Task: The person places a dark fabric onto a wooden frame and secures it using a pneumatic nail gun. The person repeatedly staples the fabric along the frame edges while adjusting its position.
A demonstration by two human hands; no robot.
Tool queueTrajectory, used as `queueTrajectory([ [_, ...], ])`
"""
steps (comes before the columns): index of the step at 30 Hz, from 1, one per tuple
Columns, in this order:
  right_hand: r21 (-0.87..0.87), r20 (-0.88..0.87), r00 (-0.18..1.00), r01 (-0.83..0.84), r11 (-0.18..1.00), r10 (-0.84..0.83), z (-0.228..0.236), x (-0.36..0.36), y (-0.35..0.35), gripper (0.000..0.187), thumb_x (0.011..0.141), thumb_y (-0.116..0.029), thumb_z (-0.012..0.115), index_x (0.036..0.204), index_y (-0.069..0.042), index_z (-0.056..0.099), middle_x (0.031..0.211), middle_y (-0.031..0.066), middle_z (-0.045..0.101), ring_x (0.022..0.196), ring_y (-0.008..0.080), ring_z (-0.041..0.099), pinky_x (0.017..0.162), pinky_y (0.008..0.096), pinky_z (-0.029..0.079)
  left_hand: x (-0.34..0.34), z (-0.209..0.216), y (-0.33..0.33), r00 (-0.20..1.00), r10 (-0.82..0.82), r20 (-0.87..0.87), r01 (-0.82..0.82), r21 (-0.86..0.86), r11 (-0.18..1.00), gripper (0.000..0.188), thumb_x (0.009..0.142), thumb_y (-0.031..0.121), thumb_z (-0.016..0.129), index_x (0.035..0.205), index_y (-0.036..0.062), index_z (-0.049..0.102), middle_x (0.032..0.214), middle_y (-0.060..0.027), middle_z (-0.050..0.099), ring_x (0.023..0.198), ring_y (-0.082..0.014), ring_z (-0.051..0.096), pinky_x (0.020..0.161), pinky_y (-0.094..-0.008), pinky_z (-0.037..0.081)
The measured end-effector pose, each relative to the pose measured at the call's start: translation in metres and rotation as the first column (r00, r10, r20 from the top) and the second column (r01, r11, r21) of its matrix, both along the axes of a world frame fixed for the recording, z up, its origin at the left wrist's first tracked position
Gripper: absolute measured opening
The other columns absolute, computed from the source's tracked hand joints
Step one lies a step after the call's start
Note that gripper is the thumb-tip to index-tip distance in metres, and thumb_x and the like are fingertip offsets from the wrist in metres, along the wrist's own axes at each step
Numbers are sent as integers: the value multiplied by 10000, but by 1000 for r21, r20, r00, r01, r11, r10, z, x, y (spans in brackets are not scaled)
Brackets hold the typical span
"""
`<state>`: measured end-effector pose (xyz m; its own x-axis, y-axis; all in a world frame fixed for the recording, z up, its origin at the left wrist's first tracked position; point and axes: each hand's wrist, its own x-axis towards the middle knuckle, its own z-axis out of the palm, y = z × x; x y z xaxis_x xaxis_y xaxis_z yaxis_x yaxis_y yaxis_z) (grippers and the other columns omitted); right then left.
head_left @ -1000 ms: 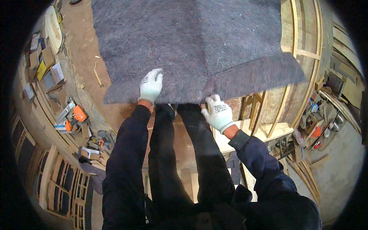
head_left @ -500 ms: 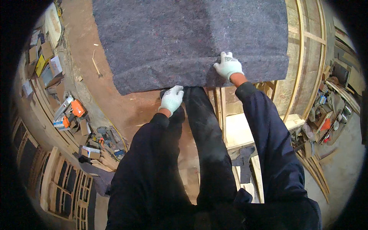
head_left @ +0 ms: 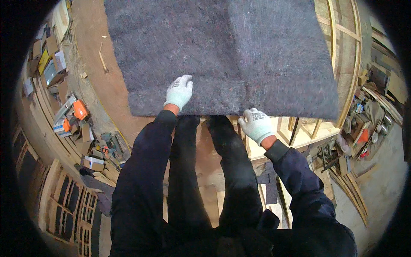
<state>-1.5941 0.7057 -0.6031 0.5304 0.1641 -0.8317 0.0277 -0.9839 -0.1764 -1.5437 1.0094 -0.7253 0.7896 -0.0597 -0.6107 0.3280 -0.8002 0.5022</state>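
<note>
A large sheet of dark grey felt (head_left: 180, 47) spreads across the upper middle, draped partly over a pale wooden frame. On its near left part rests my left hand (head_left: 178, 93), in a white work glove, its fingers stretched forward over the surface. At the sheet's near edge, right of centre, my gloved right hand (head_left: 257, 125) has its fingers curled against the border, pinching it. The fingertips at that edge are partly hidden.
The wooden frame (head_left: 332, 38) stands at right, a pale board (head_left: 274, 147) below the felt. At left lie an orange power tool (head_left: 80, 110), cartons and long planks; slatted wooden frames (head_left: 70, 203) are lower left. Scrap wood and clutter (head_left: 368, 124) fill the right side.
The felt's near edge has come toward me and its right side reaches further right. My left hand moved from the edge forward onto the felt; my right hand came back to the edge.
</note>
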Motion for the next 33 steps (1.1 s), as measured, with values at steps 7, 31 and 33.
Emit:
queueTrajectory([
  [7,111,370,922,75,991,-112,-95,30,-30,427,893,-347,610,1200,-54,560,1217,206,604,963,423,688,830,505,565,-130,-42,-63,956,76,-285,-94,-53,994,358,951,274,583,1232,69,666,1217,-182,689,1137,-375,641,983,-437,502],
  [31,142,165,969,163,976,-186,7,-259,-77,396,903,-371,650,1176,-85,628,1179,191,616,968,379,653,824,484,541,-409,44,-86,922,-348,-172,316,-190,930,435,912,185,577,1338,93,583,1318,-169,612,1201,-365,594,1033,-459,473],
  [33,274,292,925,162,948,-242,-4,-252,-79,406,914,-352,642,1208,-73,613,1213,209,611,985,399,663,842,492,545,-423,34,-79,954,-246,-171,218,-166,962,420,924,199,581,1330,91,590,1328,-167,614,1211,-362,592,1038,-455,473],
])
